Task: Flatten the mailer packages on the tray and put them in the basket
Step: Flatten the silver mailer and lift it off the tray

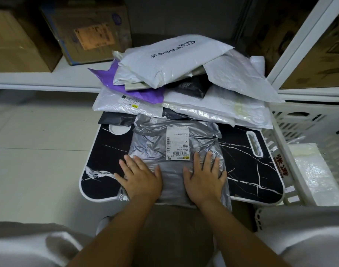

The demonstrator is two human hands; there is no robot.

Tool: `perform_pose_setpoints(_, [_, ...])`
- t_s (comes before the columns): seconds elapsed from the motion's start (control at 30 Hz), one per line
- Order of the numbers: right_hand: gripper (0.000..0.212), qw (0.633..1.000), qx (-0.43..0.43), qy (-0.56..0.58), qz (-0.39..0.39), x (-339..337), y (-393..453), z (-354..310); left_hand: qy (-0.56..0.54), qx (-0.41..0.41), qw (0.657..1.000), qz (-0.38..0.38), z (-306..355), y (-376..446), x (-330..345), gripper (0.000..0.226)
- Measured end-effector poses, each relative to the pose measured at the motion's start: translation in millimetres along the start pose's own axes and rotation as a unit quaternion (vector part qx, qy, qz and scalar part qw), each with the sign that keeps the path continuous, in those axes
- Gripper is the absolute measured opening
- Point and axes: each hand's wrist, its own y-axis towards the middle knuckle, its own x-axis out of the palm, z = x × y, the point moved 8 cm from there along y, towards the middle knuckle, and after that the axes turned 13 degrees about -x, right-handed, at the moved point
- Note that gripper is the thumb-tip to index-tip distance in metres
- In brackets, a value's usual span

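While our left hand and right hand lie side by side, fingers straight and spread, we press flat on the grey mailer at the near middle of the black marbled tray. More mailers pile at its far edge. At right stands the white basket.

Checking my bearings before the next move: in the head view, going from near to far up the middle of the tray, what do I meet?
Left hand and right hand pressing flat, side by side → grey mailer under them → its shipping label → pile of mailers → white mailer with dark print on top.
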Motion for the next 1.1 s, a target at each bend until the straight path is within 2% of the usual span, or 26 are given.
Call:
perform_pose_setpoints(0.07, [0.066, 1.000, 0.008, -0.002, -0.005, -0.1, 2.3, 0.2, -0.010, -0.030, 0.999, -0.010, -1.8, 3.6, -5.8, 0.082])
perform_pose_setpoints(0.13, [0.065, 1.000, 0.017, -0.007, 0.007, -5.3, 5.8, -4.0, -0.005, -0.008, 1.000, 0.019, 7.6, 6.7, -17.6, 0.075])
perform_pose_setpoints(0.17, [0.063, 1.000, 0.009, -0.007, 0.021, -9.3, 9.2, -9.9, 0.006, 0.039, 0.998, 0.045, 20.0, 6.2, -24.2, 0.071])
perform_pose_setpoints(0.23, [0.059, 0.998, -0.034, 0.002, 0.046, -15.0, 18.0, -27.7, 0.035, 0.187, 0.979, 0.076, 54.4, 0.3, -32.9, 0.064])
perform_pose_setpoints(0.3, [0.054, 0.996, -0.062, 0.008, 0.056, -15.6, 24.3, -37.8, 0.082, 0.306, 0.946, 0.064, 83.0, -2.8, -29.0, 0.059])
perform_pose_setpoints(0.33, [0.053, 0.997, -0.060, 0.007, 0.055, -13.9, 27.1, -36.4, 0.101, 0.327, 0.938, 0.049, 91.3, 2.3, -24.2, 0.058])
perform_pose_setpoints(0.5, [0.059, 0.998, -0.059, 0.009, 0.034, -2.2, 32.6, -24.2, 0.106, 0.245, 0.962, -0.053, 83.8, 43.8, -5.5, 0.058])
perform_pose_setpoints(0.7, [0.062, 0.997, -0.076, 0.009, 0.021, 0.4, 33.7, -20.9, 0.090, 0.188, 0.975, -0.069, 78.8, 56.7, -7.9, 0.064])
perform_pose_setpoints(0.87, [0.061, 0.993, -0.117, 0.005, -0.001, -0.6, 35.5, -10.6, 0.040, 0.142, 0.986, -0.083, 65.0, 58.9, -13.7, 0.057])
perform_pose_setpoints(0.93, [0.056, 0.992, -0.116, 0.043, 0.033, -10.3, 32.3, -6.1, -0.032, 0.131, 0.990, -0.040, 57.3, 53.9, -31.5, 0.044])
perform_pose_setpoints(1.03, [0.043, 0.982, -0.042, 0.088, 0.163, -35.8, 15.5, 11.0, -0.130, 0.073, 0.985, 0.086, 32.4, 44.4, -64.9, 0.030])
perform_pose_setpoints(1.1, [0.039, 0.972, 0.049, 0.088, 0.214, -45.8, -0.6, 27.8, -0.169, -0.015, 0.983, 0.062, 9.1, 42.6, -66.9, 0.037])
